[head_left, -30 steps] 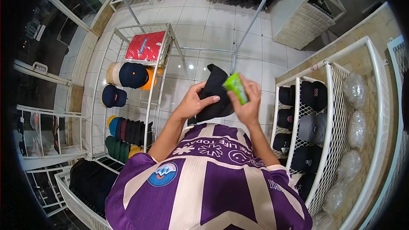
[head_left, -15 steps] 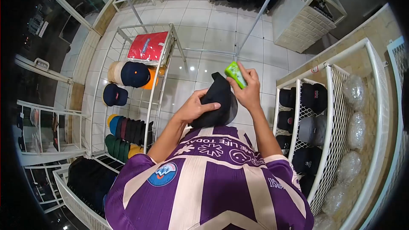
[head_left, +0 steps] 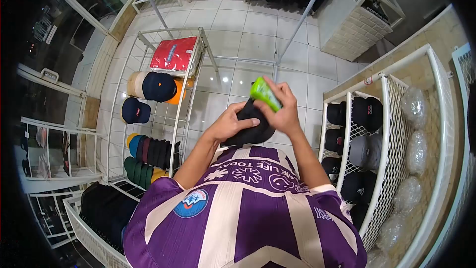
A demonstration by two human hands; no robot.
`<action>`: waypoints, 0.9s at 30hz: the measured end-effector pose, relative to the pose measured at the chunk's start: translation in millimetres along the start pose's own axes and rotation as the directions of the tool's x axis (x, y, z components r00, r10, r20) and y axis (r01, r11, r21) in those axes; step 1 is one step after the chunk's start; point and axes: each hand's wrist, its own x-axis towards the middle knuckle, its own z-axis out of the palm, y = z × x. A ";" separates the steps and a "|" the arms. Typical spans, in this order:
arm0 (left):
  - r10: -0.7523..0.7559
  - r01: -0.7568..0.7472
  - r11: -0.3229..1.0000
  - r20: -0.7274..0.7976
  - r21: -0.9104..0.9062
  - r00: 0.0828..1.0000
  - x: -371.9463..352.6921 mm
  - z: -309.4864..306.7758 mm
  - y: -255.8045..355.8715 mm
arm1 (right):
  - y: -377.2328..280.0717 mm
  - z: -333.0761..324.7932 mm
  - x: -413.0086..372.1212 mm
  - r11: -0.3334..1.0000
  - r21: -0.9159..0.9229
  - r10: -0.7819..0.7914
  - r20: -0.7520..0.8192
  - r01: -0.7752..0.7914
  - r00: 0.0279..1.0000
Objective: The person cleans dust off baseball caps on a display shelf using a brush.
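Note:
A black cap (head_left: 259, 133) is held in front of my chest by my left hand (head_left: 230, 124), with the thumb on the near side and the fingers behind it. My right hand (head_left: 283, 111) grips a palm-sized bright green block (head_left: 263, 91), possibly a brush; blur hides its exact kind. The block is over the upper part of the cap, and its underside is hidden. My right fingers overlap the cap's upper right edge.
On the left, a white wire rack (head_left: 119, 89) carries several caps and a red packaged garment (head_left: 173, 53). More caps fill a white mesh rack (head_left: 391, 134) on the right, with plastic-wrapped bundles (head_left: 414, 151) beside it. A metal frame (head_left: 303, 17) stands ahead.
My right hand has brought the green block left and slightly down, from beside the cap to over its upper part. My left hand keeps its hold on the cap.

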 end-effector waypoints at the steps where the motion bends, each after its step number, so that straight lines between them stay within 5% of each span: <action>1: -0.014 0.014 0.998 0.003 -0.056 1.000 1.8 -0.8 -2.8 | 17.3 -0.4 4.3 0.992 0.009 0.124 -0.037 -0.124 0.992; 3: 0.000 0.002 0.998 0.026 -0.066 1.000 0.5 -1.6 -3.6 | 46.5 -11.1 1.5 0.977 -0.119 0.171 -0.068 -0.179 0.983; 5: 0.105 -0.112 0.990 -0.084 -0.088 0.991 -3.7 2.7 -4.8 | 64.9 -18.5 -5.2 0.981 0.165 0.116 -0.077 -0.103 0.990; 6: 0.015 -0.025 0.992 -0.084 -0.120 0.996 -7.1 -0.6 -0.7 | 61.9 -21.9 -7.7 0.870 0.430 0.251 0.035 -0.241 0.967; 7: 0.038 -0.047 0.985 -0.060 -0.165 0.998 -7.2 -3.0 -0.8 | 64.7 -20.2 -12.6 0.869 0.430 0.254 0.036 -0.245 0.966; 9: 0.060 -0.062 0.975 -0.016 -0.211 0.998 -7.2 -3.9 0.6 | 69.1 -20.0 -21.9 0.633 0.659 0.355 0.220 -0.407 0.909; 11: 0.047 -0.045 0.992 0.019 -0.114 0.999 -7.8 -15.5 0.7 | 65.8 -18.9 -27.8 0.653 0.649 0.359 0.190 -0.391 0.914; 13: 0.028 -0.027 1.000 0.051 -0.007 0.998 -7.1 -17.6 8.3 | 54.5 -20.8 -26.8 0.833 0.474 0.303 0.039 -0.285 0.952; 15: 0.079 -0.067 0.987 -0.079 0.148 0.994 -5.6 -8.1 15.2 | 40.1 -24.6 -26.7 0.876 0.384 0.315 0.007 -0.293 0.949; 16: 0.098 -0.068 0.974 -0.131 0.217 0.987 -3.1 -0.3 14.3 | 32.4 -22.7 -26.3 0.982 0.049 0.187 -0.078 -0.184 0.979; 18: 0.060 -0.049 0.991 -0.088 0.123 0.994 2.7 5.7 3.9 | 2.8 -16.4 -21.7 0.885 -0.466 -0.067 -0.105 0.010 0.992; 19: 0.025 -0.024 0.999 -0.039 0.032 0.999 6.4 5.6 -3.2 | -5.7 -10.3 -22.8 0.896 -0.436 -0.135 -0.095 0.081 0.986; 21: 0.303 -0.304 0.890 0.056 0.339 0.951 7.7 2.7 -10.2 | -17.4 -6.6 -22.0 0.970 -0.174 -0.170 0.005 0.168 0.985; 23: 0.033 -0.034 0.999 0.051 0.027 0.998 1.6 3.5 -2.7 | -1.7 -7.9 -11.0 0.978 -0.207 -0.031 -0.074 0.015 0.997; 25: -0.020 0.020 1.000 0.050 -0.002 0.999 0.1 5.4 -4.7 | 16.7 -5.5 3.4 0.970 -0.227 0.053 -0.155 -0.088 0.987; 27: -0.020 0.020 1.000 -0.036 0.002 0.999 6.8 2.0 -16.8 | 1.5 -0.7 -5.3 0.982 -0.188 -0.037 -0.056 0.026 0.998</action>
